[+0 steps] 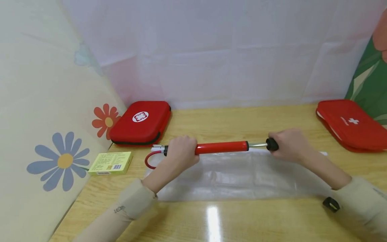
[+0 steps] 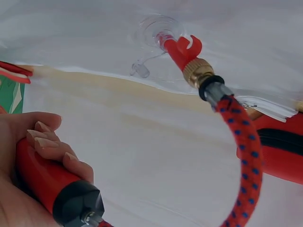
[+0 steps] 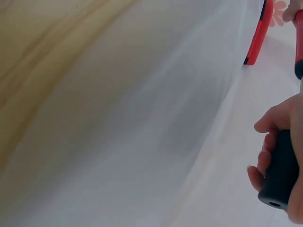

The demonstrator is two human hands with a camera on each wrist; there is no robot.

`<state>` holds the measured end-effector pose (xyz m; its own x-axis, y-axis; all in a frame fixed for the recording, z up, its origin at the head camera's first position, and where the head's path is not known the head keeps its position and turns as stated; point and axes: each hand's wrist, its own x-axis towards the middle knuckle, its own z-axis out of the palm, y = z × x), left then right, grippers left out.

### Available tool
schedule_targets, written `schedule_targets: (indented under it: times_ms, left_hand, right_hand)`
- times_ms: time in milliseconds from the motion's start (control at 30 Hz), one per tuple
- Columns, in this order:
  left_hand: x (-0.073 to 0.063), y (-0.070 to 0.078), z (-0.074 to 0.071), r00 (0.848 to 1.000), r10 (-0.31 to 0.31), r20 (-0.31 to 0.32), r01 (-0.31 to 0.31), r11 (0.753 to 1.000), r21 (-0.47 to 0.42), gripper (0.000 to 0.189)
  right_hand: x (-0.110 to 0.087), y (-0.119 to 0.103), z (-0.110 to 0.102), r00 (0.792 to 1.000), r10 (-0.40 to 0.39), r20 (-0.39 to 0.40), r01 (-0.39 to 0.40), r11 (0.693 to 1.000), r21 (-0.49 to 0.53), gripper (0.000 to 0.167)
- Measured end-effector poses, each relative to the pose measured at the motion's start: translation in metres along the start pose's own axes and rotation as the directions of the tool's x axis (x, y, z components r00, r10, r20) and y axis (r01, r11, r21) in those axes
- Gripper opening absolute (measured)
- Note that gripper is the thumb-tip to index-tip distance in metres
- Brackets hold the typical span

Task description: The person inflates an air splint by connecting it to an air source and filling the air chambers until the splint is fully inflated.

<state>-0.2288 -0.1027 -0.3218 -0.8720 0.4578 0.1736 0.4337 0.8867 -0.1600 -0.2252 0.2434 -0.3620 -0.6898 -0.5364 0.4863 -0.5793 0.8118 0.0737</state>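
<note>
A red hand pump (image 1: 223,147) is held level above a clear, flat plastic inflatable (image 1: 235,181). My left hand (image 1: 182,151) grips its barrel near the hose end. My right hand (image 1: 288,144) grips the black pump handle (image 3: 280,175), and a length of bare metal rod shows between handle and barrel. From the barrel's end a red hose with blue flecks (image 2: 250,161) curves round to a brass fitting (image 2: 196,72). A red nozzle (image 2: 177,54) on that fitting sits in the clear valve of the plastic, with a small cap (image 2: 140,70) dangling beside it.
A red hard case (image 1: 136,126) lies at the back left, and a red first-aid pouch (image 1: 352,126) at the back right. Near the left wall is a yellow-green box (image 1: 112,163). A small black object (image 1: 331,204) lies by my right sleeve on the wooden table (image 1: 181,218).
</note>
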Motion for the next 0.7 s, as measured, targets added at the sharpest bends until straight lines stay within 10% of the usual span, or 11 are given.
schedule_targets:
  times_ms: [700]
  left_hand:
    - [0.003, 0.049, 0.005, 0.990, 0.135, -0.038, -0.137, 0.989, -0.055, 0.016]
  right_hand:
    - [0.030, -0.050, 0.011, 0.992, -0.096, 0.087, 0.087, 0.991, 0.102, 0.029]
